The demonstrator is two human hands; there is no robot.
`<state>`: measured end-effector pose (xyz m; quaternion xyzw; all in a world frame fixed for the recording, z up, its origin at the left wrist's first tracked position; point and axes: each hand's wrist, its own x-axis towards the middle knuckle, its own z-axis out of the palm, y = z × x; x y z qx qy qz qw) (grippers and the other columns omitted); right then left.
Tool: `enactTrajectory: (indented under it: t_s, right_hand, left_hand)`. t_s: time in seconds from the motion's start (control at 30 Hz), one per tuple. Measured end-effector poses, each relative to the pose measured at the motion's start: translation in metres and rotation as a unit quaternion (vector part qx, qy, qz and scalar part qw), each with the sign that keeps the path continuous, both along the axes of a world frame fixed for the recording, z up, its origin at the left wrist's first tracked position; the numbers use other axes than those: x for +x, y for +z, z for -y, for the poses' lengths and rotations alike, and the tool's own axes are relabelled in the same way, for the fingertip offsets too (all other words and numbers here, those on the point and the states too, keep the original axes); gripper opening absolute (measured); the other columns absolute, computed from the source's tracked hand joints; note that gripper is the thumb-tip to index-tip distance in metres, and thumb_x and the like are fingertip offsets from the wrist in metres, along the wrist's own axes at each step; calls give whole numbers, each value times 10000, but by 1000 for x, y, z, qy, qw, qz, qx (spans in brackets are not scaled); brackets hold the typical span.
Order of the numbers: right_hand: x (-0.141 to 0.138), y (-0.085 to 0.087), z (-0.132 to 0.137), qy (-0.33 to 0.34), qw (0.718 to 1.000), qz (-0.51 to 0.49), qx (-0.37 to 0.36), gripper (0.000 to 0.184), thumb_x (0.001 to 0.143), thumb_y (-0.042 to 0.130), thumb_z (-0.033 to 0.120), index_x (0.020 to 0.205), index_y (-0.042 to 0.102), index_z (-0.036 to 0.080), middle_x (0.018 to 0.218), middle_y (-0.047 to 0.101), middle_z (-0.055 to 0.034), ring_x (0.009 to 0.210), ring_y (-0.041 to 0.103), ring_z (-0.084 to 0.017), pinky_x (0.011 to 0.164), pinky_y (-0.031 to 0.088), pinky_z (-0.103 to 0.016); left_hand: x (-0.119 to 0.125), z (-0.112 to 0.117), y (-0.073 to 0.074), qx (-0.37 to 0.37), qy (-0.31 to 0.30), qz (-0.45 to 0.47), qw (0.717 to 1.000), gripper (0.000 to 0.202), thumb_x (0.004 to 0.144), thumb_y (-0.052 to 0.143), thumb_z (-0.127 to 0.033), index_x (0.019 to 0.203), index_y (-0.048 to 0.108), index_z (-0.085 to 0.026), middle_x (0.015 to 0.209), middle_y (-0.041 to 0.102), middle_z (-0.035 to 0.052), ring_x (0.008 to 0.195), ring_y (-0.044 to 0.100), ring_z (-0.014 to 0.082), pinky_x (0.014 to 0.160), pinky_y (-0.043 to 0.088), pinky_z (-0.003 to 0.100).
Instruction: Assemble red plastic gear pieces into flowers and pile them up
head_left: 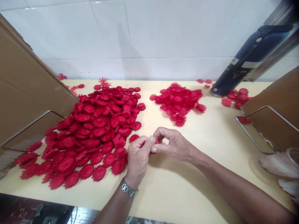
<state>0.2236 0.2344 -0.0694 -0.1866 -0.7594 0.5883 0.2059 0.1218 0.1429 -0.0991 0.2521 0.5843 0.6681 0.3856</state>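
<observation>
My left hand (137, 158) and my right hand (171, 143) meet over the cream table (210, 149), fingertips pinched together on a small red plastic flower piece (154, 146) that is mostly hidden between them. A metal watch sits on my left wrist. A big heap of red toothed flower discs (93, 130) lies just left of my hands. A smaller heap of the same red flower discs (178, 101) lies behind my right hand.
A brown cardboard box (25, 90) with a wire frame stands at the left. Another cardboard box (277, 109) with a wire frame stands at the right. A dark blue machine (247, 59) leans at the back right, with a few red pieces (235, 96) by it. White tiled wall behind.
</observation>
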Motion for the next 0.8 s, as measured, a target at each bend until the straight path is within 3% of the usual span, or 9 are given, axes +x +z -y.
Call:
enactTrajectory:
  t_s: [0.2,0.3,0.4,0.47,0.53,0.57,0.63,0.7,0.8]
  right_hand:
    - [2,-2,-6,0,995,-38,-92,219,770,584,364,696,560,159,623,597,-6,586,560,-125,574,463,-271]
    - [5,-8,-18,-55,994,-58,-76,247,779,564,381,668,541,162,605,577,-4,573,543,-121,568,454,-269]
    - [15,-13,-41,-225,971,-23,83,229,816,495,324,643,516,176,587,539,-5,577,519,-133,590,442,-294]
    - [22,-16,-57,-317,914,47,248,185,805,500,282,663,553,177,674,573,-41,689,542,-179,692,435,-360]
    - [27,-15,-65,-340,861,89,368,128,778,547,278,729,609,179,854,608,-86,871,537,-239,818,391,-430]
    - [27,-14,-64,-326,858,85,387,127,774,563,291,770,626,181,929,604,-97,930,523,-251,849,376,-438]
    - [22,-8,-54,-256,905,47,336,164,786,569,322,847,624,181,957,598,-90,919,534,-225,824,409,-394]
    - [15,-1,-36,-147,964,9,221,153,777,591,317,840,604,178,857,606,-53,813,558,-174,739,448,-320]
    - [4,6,-12,-32,997,13,67,107,718,652,237,747,571,173,713,592,2,691,550,-128,641,447,-253]
  left_hand:
    - [0,1,6,28,-67,87,994,309,724,628,-420,611,508,-158,526,437,-49,446,355,52,411,270,182]
    - [1,1,8,33,-75,95,992,280,713,647,-387,627,510,-158,534,459,-46,445,367,49,416,284,180]
    - [0,0,8,36,-56,97,993,268,706,653,-369,620,509,-159,522,454,-52,431,363,49,402,278,182]
    - [0,0,7,30,-47,92,994,233,706,654,-351,650,535,-159,541,481,-47,433,377,50,401,283,185]
    - [0,-1,7,23,-40,82,996,207,708,653,-330,663,547,-157,555,503,-43,435,378,48,402,277,185]
    - [0,-1,6,21,-33,77,996,207,710,652,-322,652,540,-157,549,498,-46,432,367,45,400,265,183]
    - [0,-1,5,14,-19,65,998,231,718,646,-323,621,515,-159,530,475,-56,426,339,40,395,236,181]
    - [0,0,4,6,-8,40,999,265,722,642,-340,590,500,-159,515,456,-61,432,327,42,399,226,183]
    - [-1,-1,2,5,-3,8,1000,319,712,649,-369,539,487,-156,483,428,-62,447,341,51,411,238,187]
